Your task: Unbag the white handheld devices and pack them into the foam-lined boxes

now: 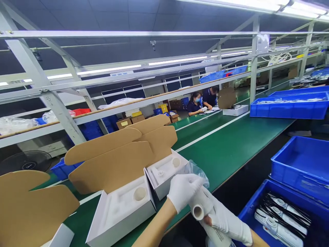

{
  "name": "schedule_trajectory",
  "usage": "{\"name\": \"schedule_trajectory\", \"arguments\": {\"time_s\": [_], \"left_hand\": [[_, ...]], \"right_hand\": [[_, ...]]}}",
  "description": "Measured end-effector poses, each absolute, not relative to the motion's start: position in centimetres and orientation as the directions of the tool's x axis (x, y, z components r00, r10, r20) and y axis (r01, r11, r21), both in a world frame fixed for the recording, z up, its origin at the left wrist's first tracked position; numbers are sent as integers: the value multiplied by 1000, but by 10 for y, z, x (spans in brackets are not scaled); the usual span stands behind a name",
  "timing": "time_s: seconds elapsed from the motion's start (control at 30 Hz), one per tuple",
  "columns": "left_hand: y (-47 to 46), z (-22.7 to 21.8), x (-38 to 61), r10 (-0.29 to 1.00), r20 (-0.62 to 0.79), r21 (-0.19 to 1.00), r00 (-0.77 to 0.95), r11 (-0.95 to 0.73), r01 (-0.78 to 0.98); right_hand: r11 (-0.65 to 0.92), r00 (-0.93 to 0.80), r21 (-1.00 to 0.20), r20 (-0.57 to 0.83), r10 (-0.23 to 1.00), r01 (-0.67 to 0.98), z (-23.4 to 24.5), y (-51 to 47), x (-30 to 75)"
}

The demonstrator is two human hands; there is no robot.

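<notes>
Both my hands wear white gloves and hold a white cylindrical device (pixel 199 206) in a clear plastic bag (pixel 196 169) above the near edge of the green belt (pixel 221 144). My left hand (pixel 183 190) wraps round the top of the cylinder. My right hand (pixel 228 221) grips it from below. Just left of my hands stand two open white boxes (pixel 123 209) (pixel 166 171) with moulded white inserts and raised brown flaps.
A third open box (pixel 31 209) sits at the far left. Blue bins (pixel 302 164) stand at my right; the nearest (pixel 280 216) holds bagged white devices. Another blue bin (pixel 290 104) and a white box (pixel 235 109) lie further along the belt. Two people work at the far end.
</notes>
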State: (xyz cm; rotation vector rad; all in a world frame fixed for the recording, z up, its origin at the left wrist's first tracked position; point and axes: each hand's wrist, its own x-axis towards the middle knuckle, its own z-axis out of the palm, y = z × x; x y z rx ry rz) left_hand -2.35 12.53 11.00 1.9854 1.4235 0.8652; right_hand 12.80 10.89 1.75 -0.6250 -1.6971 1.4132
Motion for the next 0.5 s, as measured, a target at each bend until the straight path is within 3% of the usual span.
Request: {"name": "schedule_trajectory", "arguments": {"time_s": [0.03, 0.1, 0.17, 0.23, 0.3, 0.4, 0.43, 0.5], "left_hand": [[119, 107, -23, 913, 250, 626, 323, -407, 665], [108, 97, -26, 765, 412, 252, 495, -618, 745], [102, 84, -36, 582, 535, -149, 613, -649, 746], [100, 70, -50, 455, 597, -363, 660, -580, 729], [100, 57, -62, 391, 670, -416, 631, -507, 755], [98, 45, -66, 366, 803, -301, 471, -432, 850], [95, 42, -63, 356, 820, -277, 449, -440, 854], [90, 40, -57, 335, 792, -314, 511, -494, 811]], "right_hand": [[254, -521, -962, 267, 811, -99, 16, 111, 125], [266, -458, -960, 273, 846, -82, 19, 116, 121], [246, -386, -956, 290, 876, -160, 23, 119, 119], [174, -332, -929, 286, 899, -328, 25, 120, 121], [12, -343, -885, 193, 919, -466, 19, 119, 124], [-242, -423, -795, 20, 906, -556, 7, 115, 127], [-248, -422, -785, 19, 906, -568, 5, 114, 126], [-117, -362, -825, 112, 926, -553, 3, 114, 124]]}}
